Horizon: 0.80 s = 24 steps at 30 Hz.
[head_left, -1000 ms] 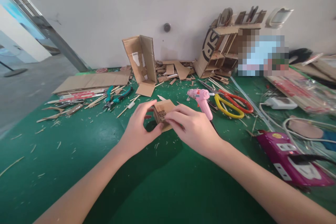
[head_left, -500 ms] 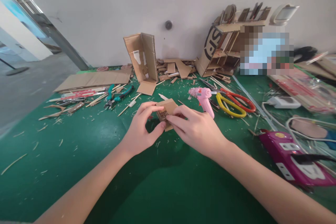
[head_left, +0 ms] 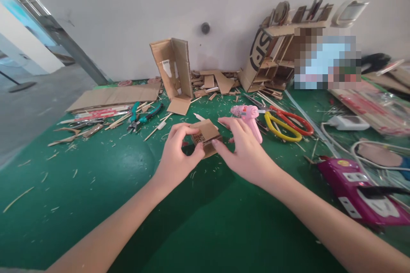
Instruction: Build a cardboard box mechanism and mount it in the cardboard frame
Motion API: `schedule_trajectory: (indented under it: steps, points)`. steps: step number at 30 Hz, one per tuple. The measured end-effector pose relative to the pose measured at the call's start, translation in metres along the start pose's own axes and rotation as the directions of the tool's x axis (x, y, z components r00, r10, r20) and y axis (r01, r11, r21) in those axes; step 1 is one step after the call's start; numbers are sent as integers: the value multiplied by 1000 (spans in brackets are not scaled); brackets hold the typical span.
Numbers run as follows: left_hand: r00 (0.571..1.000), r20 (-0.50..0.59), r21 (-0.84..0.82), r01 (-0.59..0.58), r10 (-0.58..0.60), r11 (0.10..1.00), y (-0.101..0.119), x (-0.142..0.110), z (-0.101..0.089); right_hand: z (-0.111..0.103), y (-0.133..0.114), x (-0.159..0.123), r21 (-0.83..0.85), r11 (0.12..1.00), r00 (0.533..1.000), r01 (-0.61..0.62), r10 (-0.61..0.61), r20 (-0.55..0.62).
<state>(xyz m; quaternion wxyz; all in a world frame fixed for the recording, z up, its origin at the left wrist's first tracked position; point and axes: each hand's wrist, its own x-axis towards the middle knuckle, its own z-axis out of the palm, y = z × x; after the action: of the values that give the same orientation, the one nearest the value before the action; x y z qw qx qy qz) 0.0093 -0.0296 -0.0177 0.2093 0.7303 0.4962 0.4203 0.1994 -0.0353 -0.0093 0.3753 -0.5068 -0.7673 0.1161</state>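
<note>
Pinching the near left part of a small cardboard box (head_left: 208,129), the person's left hand (head_left: 177,152) has its thumb against the near side and its fingers bent round the left side. The box lies partly inside this grip: its printed corner sits between thumb and fingers, while the rest juts out to the right, past the thumb tip. The top faces up and slightly toward the person, and a cardboard piece shows below the near side.

The right hand (head_left: 246,144) meets the box with its thumb tip at the near right edge. Its fingers are spread away from the thumb, with green showing in the gap, so this grip is loose and most of the box lies outside it, to its left. Whether the farthest fingertip touches the box cannot be told.

Both hands are above the middle of the green tabletop (head_left: 128,204), well in from its near edge. Just beyond the right hand is a pink glue gun (head_left: 251,112), with scissors (head_left: 278,112) beside it. Pliers (head_left: 150,115) lie toward the tabletop's left edge, and an upright cardboard piece (head_left: 182,66) stands near the back edge.
</note>
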Motion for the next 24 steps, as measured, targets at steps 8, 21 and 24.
schedule_trajectory:
  steps: [8, 21, 24]
  points:
    - [1000, -12, -45, 16, -17, 999, 3, -1, 3, 11, 7, 0, 273, 957, 985, -103, 60, 161]
    - [998, -34, -47, 51, -52, 998, 8, -1, 8, 13, 6, 0, 250, 965, 989, -83, 48, 142]
    - [997, -52, -35, 57, -59, 998, 10, 0, 10, 13, 4, 0, 225, 970, 988, -90, 59, 142]
